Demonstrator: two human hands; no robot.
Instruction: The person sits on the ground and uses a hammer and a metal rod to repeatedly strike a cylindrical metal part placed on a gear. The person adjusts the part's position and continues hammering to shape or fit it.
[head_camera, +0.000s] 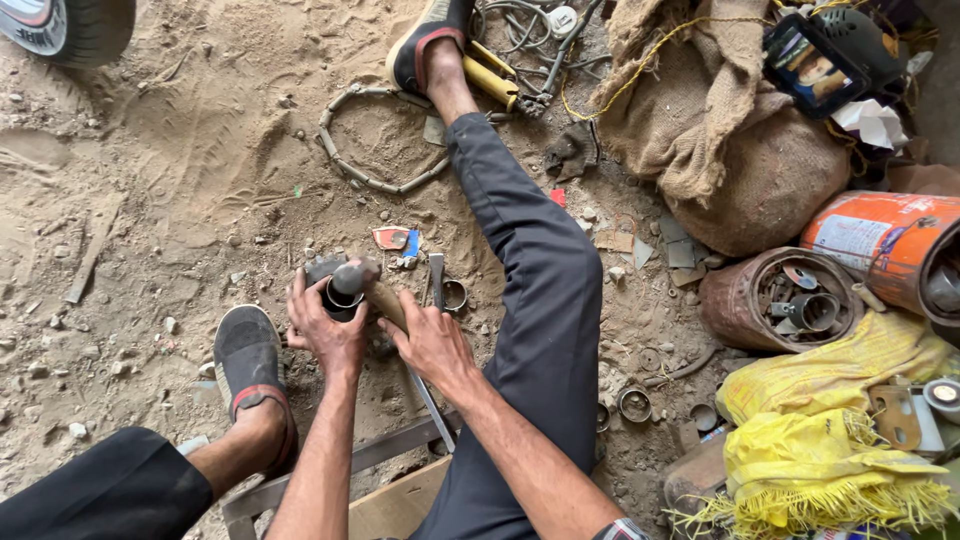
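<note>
On the sandy ground between my legs, my left hand (322, 325) grips a dark metal ring-shaped part (336, 290). My right hand (430, 342) holds a hammer by its wooden handle (386, 303). The hammer's rounded metal head (350, 277) rests on top of the ring-shaped part. A small metal ring (455, 295) and a flat metal bar (436, 282) lie just right of the hands.
A rusty tin (778, 297) of metal parts, an orange can (880, 243), burlap sacks (730, 130) and yellow cloth (830, 440) crowd the right side. A curved chain piece (375, 140) lies ahead, a tyre (70, 25) at top left. Small bearings (634, 403) lie by my right leg.
</note>
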